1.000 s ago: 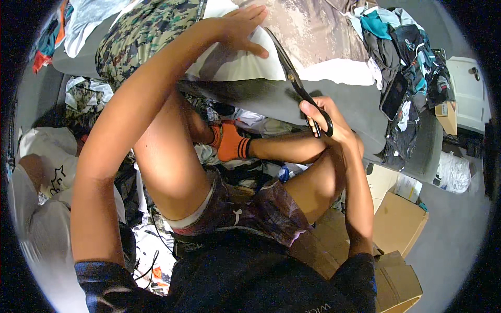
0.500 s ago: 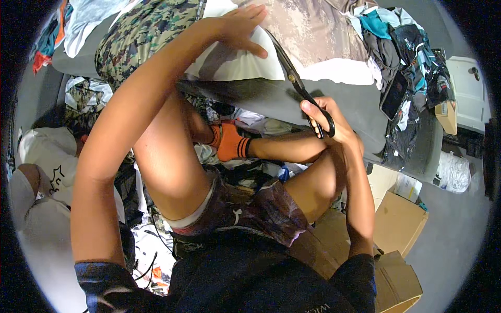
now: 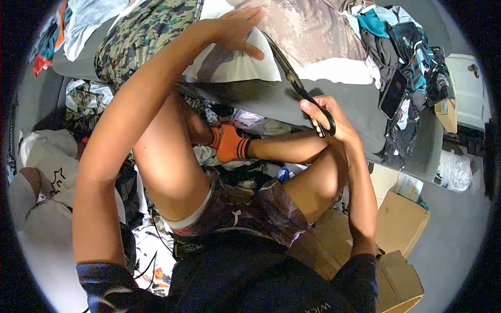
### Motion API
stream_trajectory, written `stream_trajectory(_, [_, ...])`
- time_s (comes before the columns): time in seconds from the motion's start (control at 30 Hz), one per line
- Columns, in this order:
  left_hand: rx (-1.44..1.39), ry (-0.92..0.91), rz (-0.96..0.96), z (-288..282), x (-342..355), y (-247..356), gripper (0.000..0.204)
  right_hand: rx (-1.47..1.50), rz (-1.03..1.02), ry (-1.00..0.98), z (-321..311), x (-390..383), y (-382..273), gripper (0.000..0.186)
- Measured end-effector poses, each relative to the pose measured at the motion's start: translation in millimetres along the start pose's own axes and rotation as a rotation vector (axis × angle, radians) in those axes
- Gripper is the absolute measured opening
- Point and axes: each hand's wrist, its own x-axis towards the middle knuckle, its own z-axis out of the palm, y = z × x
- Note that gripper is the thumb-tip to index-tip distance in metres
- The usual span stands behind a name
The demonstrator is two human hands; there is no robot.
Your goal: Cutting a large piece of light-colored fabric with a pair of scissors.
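Observation:
My left hand (image 3: 237, 32) lies flat with fingers spread on a piece of white fabric (image 3: 261, 69). My right hand (image 3: 336, 120) is closed round the black handles of a pair of large scissors (image 3: 291, 77). The blades point up and left, along the edge between the white fabric and a tan mottled fabric (image 3: 308, 28). From this view I cannot tell how far the blades are parted. Green camouflage fabric (image 3: 148, 41) lies left of my left hand, partly covered by my forearm.
The fabrics rest on a grey padded seat (image 3: 339, 109). Dark and teal garments (image 3: 412, 47) and a black phone (image 3: 393, 95) sit at its right end. Cardboard boxes (image 3: 401, 221) stand lower right. Fabric scraps (image 3: 263, 169) surround my legs. Someone in light clothing (image 3: 52, 148) is at the left.
The scissors and both hands have shifted very slightly. My left hand stays flat on the white fabric, and my right hand keeps its hold on the scissors.

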Motion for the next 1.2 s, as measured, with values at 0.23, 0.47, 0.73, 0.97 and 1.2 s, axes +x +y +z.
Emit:
stream_trajectory(0.23, [-0.048, 0.1, 0.021, 13.2, 0.1, -9.5, 0.114, 0.013, -0.012, -0.017, -4.5, 0.4, -1.0, 0.05])
stream_trajectory(0.47, [-0.006, 0.027, -0.041, 10.0, -3.1, -7.7, 0.116, 0.028, -0.019, -0.049, -11.3, 2.2, 0.1, 0.048])
stream_trajectory(0.73, [0.019, 0.023, -0.067, 7.5, -6.3, -5.2, 0.116, 0.019, -0.067, -0.088, -16.4, 6.2, 3.7, 0.047])
stream_trajectory(0.97, [0.028, -0.018, -0.095, 1.7, -5.8, -3.7, 0.117, 0.05, -0.069, -0.1, -17.9, 7.9, 6.8, 0.045])
stream_trajectory(1.2, [0.005, -0.025, -0.107, 2.2, -6.7, -3.6, 0.119, 0.028, -0.092, -0.092, -16.1, 6.8, 6.3, 0.045])
